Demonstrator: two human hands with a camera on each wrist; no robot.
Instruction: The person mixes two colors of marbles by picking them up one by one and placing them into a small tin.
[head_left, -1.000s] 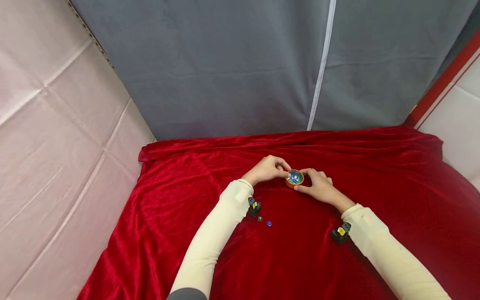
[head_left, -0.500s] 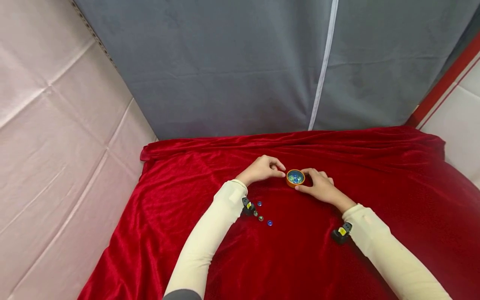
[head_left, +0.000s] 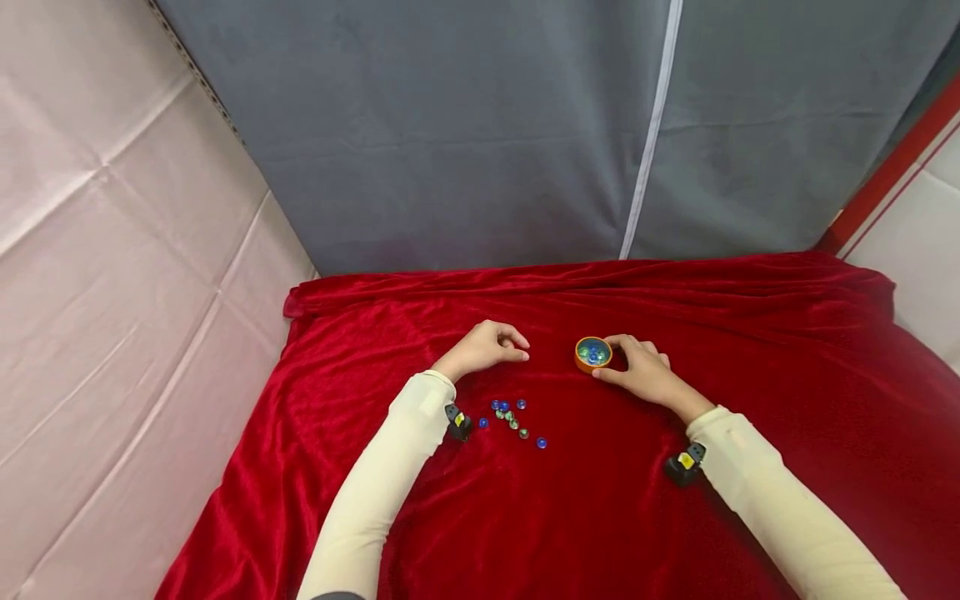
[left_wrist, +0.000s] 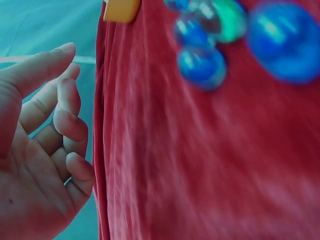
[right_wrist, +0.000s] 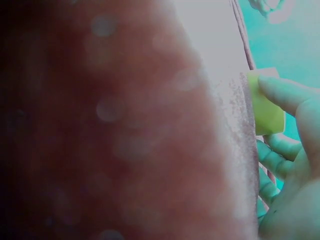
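Note:
A small round orange bowl (head_left: 581, 364) stands on the red cloth, with blue and green glass marbles (head_left: 594, 353) inside. My right hand (head_left: 642, 372) grips it from the right, thumb at the near side and fingers round the far side. In the right wrist view the bowl (right_wrist: 267, 115) looks yellow-green beside the thumb. To the left of the bowl, my left hand (head_left: 486, 347) is loosely curled and holds nothing. Below that hand, several blue and green marbles (head_left: 504, 407) lie scattered on the cloth. Large blue marbles (left_wrist: 285, 42) show close up in the left wrist view.
The wrinkled red velvet cloth (head_left: 600, 500) covers the table and bunches up along the back. Behind it hangs a grey curtain (head_left: 450, 150). Pale quilted panels (head_left: 112, 333) stand on the left, and a red post (head_left: 892, 175) on the right.
My left hand has come away from the bowl and moved left, bringing more of the loose marbles into sight. My right hand has kept its grip on the bowl.

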